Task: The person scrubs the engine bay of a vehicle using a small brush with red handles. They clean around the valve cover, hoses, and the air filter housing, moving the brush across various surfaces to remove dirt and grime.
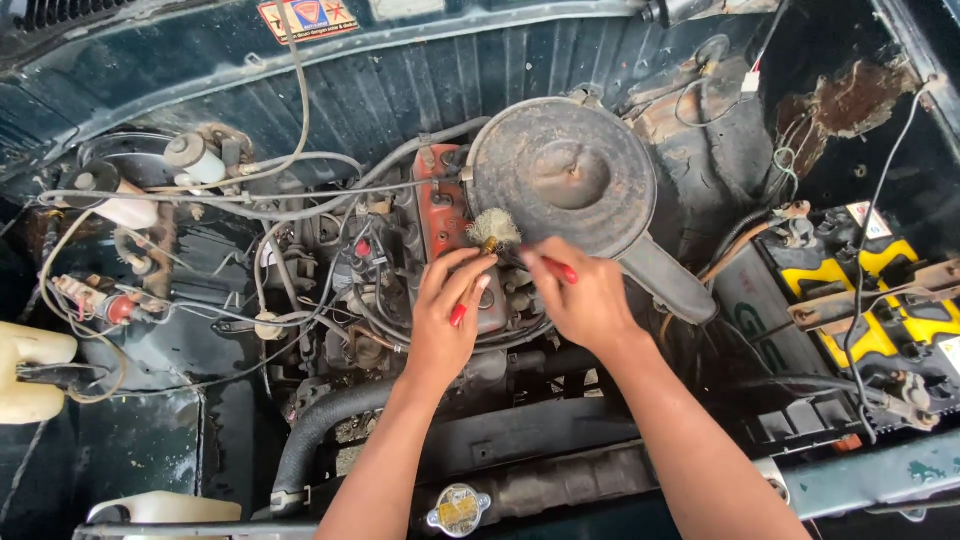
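My left hand (440,325) is closed around a small brush with a red handle (458,315). The brush's pale frayed bristles (494,228) point up against the edge of the round rusty air cleaner housing (560,175). My right hand (590,300) sits just to the right, fingers closed on a red-handled tool (562,270) whose tip is hidden. Both hands hover over the engine, beside the red valve cover (440,210). The part under the fingers is hidden.
Hoses and wires cross the left of the engine bay. A black radiator hose (320,425) curves at the lower left and a radiator cap (458,510) sits at the front edge. A yellow and black battery (880,290) stands right. A white reservoir (30,372) is far left.
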